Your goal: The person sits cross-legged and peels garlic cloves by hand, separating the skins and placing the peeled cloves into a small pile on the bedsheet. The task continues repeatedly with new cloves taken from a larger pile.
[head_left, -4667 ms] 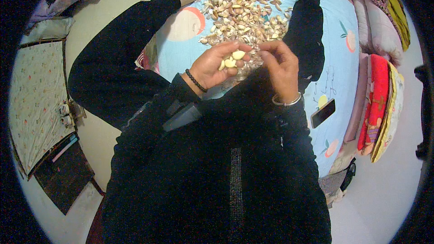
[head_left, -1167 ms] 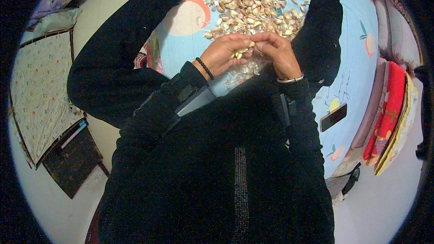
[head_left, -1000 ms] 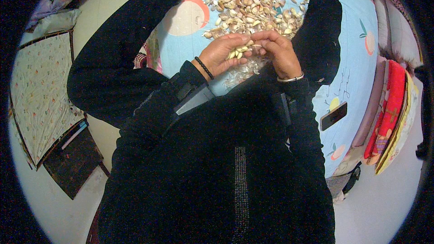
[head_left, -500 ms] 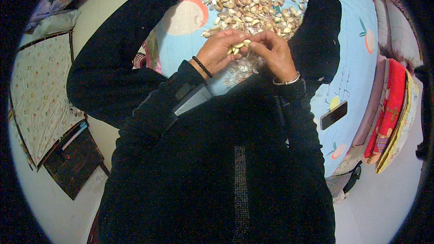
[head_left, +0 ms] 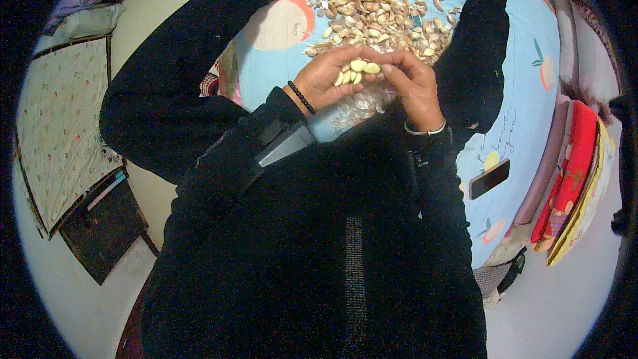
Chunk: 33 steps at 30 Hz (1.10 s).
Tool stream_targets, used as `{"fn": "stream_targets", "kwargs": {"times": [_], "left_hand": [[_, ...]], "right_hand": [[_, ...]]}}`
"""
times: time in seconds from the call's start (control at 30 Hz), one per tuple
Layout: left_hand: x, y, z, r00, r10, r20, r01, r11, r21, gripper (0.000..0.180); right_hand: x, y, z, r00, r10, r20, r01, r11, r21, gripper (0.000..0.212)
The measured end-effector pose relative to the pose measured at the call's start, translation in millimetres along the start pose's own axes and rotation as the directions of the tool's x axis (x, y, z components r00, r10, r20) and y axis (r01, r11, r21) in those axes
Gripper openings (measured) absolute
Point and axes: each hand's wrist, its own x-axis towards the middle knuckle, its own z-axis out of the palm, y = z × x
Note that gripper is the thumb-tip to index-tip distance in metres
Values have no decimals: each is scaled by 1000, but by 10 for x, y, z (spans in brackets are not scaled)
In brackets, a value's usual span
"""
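Several pale, peeled garlic cloves (head_left: 357, 68) lie in the cupped palm of my left hand (head_left: 321, 82), its fingers curled round them. Right beside it, my right hand (head_left: 417, 92) is closed in a pinch, thumb against forefinger, near the outermost clove. What sits between those right fingertips is too small to make out. Beyond both hands spreads a heap of garlic cloves (head_left: 375, 10), most still in brownish skin. Loose papery garlic skins (head_left: 359, 108) lie under my hands, partly covered by them.
My outstretched legs flank the heap on a light-blue printed sheet (head_left: 525, 93). A dark phone (head_left: 490, 179) rests on it to the right. Folded red cloth (head_left: 573, 159) is stacked at the far right. At left stands a low cloth-covered table (head_left: 70, 119).
My left hand has opened a little, so more peeled cloves show in its palm. My right fingertips have drawn slightly to the right. The whole view has shifted slightly.
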Motion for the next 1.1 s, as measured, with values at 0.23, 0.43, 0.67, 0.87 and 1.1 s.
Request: {"fn": "stream_targets", "kwargs": {"times": [0.23,0.43,0.67,0.87,1.1], "left_hand": [[14,38,-204,655,434,619,-569,-255,781,36],[155,272,-14,991,126,-48,-133,972,-192,17],[589,744,15,957,260,-129,-248,964,100,19],[1354,1396,205,934,356,17,-356,931,78,32],[2734,2377,496,904,382,-194,-400,915,-61,40]], "right_hand": [[20,27,-15,992,60,112,-84,973,216,12],[239,-120,-239,984,-163,71,177,853,-491,16],[449,-254,-543,989,-148,17,141,887,-440,14],[445,-155,-633,995,-98,9,92,893,-441,14],[473,-202,-656,974,-214,73,225,886,-406,14]]}}
